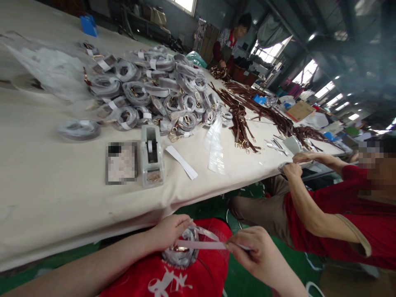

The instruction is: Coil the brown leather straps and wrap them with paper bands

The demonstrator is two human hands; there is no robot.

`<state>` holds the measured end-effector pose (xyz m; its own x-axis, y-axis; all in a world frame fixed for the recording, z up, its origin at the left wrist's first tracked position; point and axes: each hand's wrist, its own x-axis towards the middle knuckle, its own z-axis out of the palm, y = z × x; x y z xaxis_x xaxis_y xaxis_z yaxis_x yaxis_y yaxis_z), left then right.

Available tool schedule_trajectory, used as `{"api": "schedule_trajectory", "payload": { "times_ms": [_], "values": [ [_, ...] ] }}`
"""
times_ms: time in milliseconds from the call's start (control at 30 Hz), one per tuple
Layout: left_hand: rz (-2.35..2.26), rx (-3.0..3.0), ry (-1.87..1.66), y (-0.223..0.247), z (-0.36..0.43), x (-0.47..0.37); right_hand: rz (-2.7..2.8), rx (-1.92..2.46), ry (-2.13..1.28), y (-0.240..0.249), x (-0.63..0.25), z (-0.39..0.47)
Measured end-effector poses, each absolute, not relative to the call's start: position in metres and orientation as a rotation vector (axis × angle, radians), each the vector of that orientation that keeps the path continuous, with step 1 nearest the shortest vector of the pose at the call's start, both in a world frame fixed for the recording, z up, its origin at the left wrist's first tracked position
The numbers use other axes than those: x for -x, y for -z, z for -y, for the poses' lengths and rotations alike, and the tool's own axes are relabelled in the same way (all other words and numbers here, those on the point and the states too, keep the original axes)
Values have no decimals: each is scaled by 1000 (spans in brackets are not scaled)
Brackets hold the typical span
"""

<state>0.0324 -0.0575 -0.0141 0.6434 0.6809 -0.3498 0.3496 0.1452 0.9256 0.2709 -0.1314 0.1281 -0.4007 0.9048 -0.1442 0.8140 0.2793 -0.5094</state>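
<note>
On the red apron (213, 264) at my lap lies a coiled grey strap (182, 256) in clear wrapping, with a metal clasp at its middle. My left hand (173, 231) is closed on the upper left edge of the coil. To the right, my right hand (255, 251) pinches the end of a pale strip (207, 245), which stretches across the coil toward my left hand. A shiny clear band also runs between the two hands.
A tape dispenser (152, 159), white paper strips (182, 163) and clear film pieces (215, 148) lie on the table (77, 181). Behind is a pile of wrapped coils (161, 88). A person (328, 206) sits close on the right; another stands beyond brown straps (239, 123).
</note>
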Motion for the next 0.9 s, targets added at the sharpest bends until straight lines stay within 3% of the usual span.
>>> {"api": "schedule_trajectory", "payload": {
  "times_ms": [567, 900],
  "values": [
    [-932, -1540, -234, 2, 58, -37, 2726, 1618, -438, -124, -223, 124],
    [-913, -1643, -240, -1, 58, -34, 2401, 1748, -626, -72, -211, 113]
  ]
}}
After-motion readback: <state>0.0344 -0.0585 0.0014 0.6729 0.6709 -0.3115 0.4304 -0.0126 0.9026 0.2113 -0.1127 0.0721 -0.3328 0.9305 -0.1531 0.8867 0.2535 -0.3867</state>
